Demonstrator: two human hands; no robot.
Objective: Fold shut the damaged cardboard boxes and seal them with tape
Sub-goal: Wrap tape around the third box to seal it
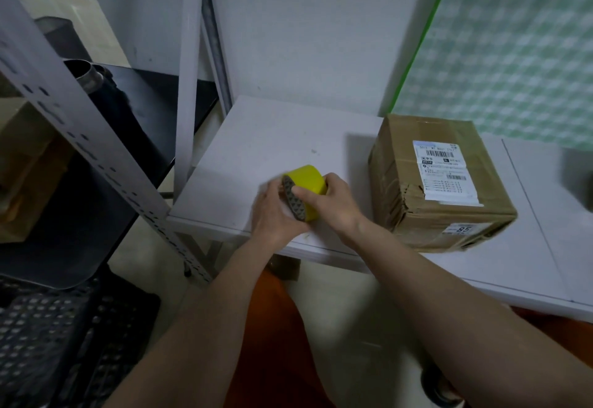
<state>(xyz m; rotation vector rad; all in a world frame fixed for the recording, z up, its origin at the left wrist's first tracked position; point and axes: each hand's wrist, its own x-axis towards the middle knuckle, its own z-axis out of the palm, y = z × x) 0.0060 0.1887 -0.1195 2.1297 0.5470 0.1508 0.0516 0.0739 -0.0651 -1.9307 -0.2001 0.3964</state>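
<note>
We are gripping the yellow tape roll (305, 187) with both hands: our left hand (272, 211) cupping its near side, our right hand (327, 202) curling over its top. It is hovering over the white table (256, 138). The taped cardboard box (439, 182) is sitting just to the right.

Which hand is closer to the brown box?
The right hand. It grips the yellow tape roll just left of the cardboard box; the left hand holds the roll's far side.
</note>
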